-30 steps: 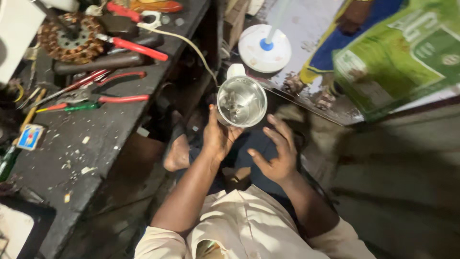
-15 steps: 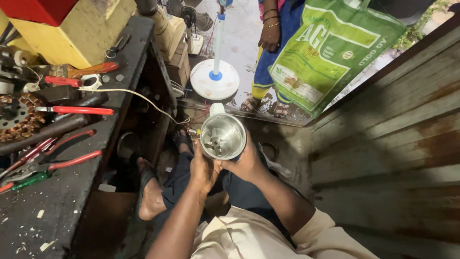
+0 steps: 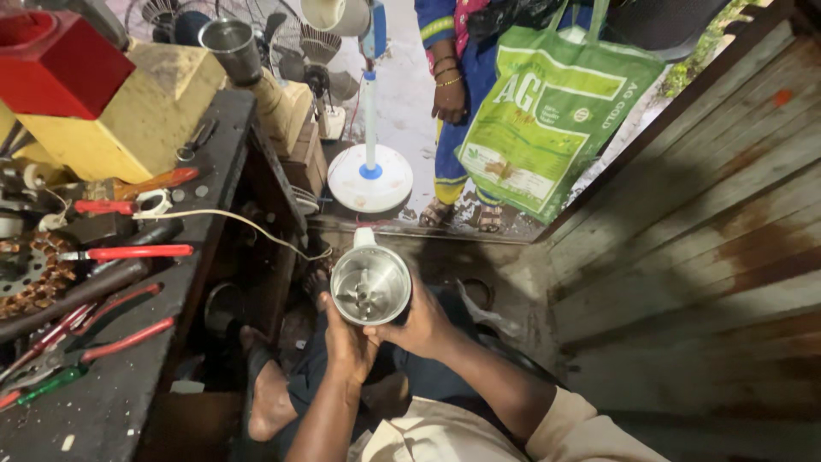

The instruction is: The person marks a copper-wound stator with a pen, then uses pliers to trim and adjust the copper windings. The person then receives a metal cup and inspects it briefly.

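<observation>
I cup the steel mixer jar (image 3: 370, 285) upright, mouth toward me, left hand (image 3: 346, 342) under its base, right hand (image 3: 421, 325) apparently wrapped round its side.

So the person wearing the camera has on a short-sleeved shirt (image 3: 462, 436) in a pale cream or beige colour, and the sleeve hem on the right arm ends just above the elbow, with a bit of loose fold in the fabric. Forearms are bare below that. Dark trousers (image 3: 428, 376), navy or close to black, hard to say in this light. The left hand (image 3: 346, 342) and right hand (image 3: 419, 323) are bare, no gloves, no rings or watch that I can make out. One bare foot (image 3: 269, 402) shows at the lower left in what looks like a dark sandal strap.
</observation>
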